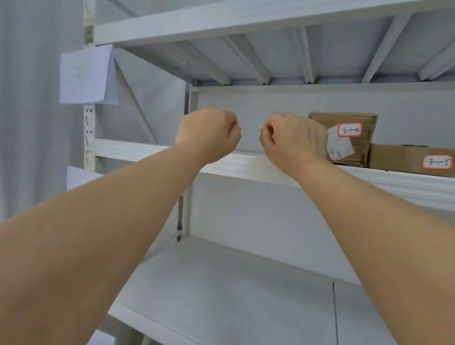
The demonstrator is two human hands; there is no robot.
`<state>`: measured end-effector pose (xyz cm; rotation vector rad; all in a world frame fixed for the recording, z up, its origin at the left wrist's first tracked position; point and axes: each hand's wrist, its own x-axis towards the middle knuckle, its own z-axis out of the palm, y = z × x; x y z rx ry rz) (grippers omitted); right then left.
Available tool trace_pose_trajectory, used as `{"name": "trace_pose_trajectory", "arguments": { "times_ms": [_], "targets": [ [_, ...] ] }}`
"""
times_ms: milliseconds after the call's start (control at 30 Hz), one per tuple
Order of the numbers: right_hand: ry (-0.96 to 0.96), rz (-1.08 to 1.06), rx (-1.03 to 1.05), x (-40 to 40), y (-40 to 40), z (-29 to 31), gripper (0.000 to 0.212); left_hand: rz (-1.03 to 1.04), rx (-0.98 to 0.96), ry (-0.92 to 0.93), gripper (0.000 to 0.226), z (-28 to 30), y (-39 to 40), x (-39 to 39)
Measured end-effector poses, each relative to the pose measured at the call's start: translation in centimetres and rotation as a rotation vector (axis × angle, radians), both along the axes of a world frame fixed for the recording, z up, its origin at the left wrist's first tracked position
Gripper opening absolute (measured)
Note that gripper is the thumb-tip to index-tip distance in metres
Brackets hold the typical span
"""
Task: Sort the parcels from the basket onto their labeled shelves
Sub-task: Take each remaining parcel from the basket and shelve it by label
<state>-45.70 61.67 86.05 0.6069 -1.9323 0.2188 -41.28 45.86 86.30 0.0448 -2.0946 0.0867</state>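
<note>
Curling inward on both hands, the fingers (pixel 233 124) are seen drawn into loose fists with nothing held between them. The left hand (pixel 207 136) and the right hand (pixel 292 141) are raised side by side, close but apart, in front of the upper shelf (pixel 138 152), whose front lip is crossed by both wrists. Whether either hand touches the shelf cannot be told.

Two parcels are found on that shelf, far and to the right. The taller parcel (pixel 349 135) is stood upright just behind the right hand and partly hidden by it; the flat parcel (pixel 412 159) is laid just beside it on the right. Both are made of brown corrugated card, box-shaped with squared edges, and each is marked with a white sticker edged in red and written on by hand. The writing is too blurred to be read. A further white slip is stuck on the taller one.

It is judged that a placing has been finished here and the empty hands are between parcels. The next move would call for the arms to be lowered and a fresh parcel to be fetched from the basket, which is not in view, and its sticker matched to a shelf tag.

The shelving is made of smooth pale painted metal with ribbed undersides. A paper tag (pixel 86 74) is fixed to the perforated upright (pixel 88 128) on the left. The lower shelf (pixel 234 300) lies near.
</note>
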Motion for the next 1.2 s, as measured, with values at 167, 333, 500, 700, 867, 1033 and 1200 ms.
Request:
{"name": "trace_pose_trajectory", "arguments": {
  "times_ms": [167,333,500,700,867,1033,1200],
  "targets": [
    [-0.150,0.111,0.069,4.2,-11.8,-3.1,0.028,0.243,-0.108,-0.161,0.028,-2.3,-9.6,7.5],
    [-0.242,0.309,0.193,10.3,-24.8,-7.2,0.033,0.434,-0.178,-0.345,0.032,-6.4,-20.1,15.8],
    [-0.399,0.466,0.367,17.0,-36.8,-13.2,0.034,0.577,-0.109,-0.486,0.033,-12.1,-29.7,23.8],
    [-0.543,0.559,0.633,23.5,-46.5,-23.3,0.041,0.712,0.087,-0.681,0.037,-21.8,-38.0,31.5],
    [-0.637,0.636,0.772,24.7,-50.0,-31.2,0.044,0.746,0.197,-0.787,0.038,-30.5,-41.0,33.9],
    [-0.703,0.687,0.959,23.7,-53.5,-40.0,0.054,0.790,0.322,-0.968,0.044,-39.6,-42.8,33.7],
    [-0.787,0.678,1.195,20.3,-55.9,-49.7,0.064,0.808,0.518,-1.113,0.058,-48.7,-44.1,30.8]
  ]
}}
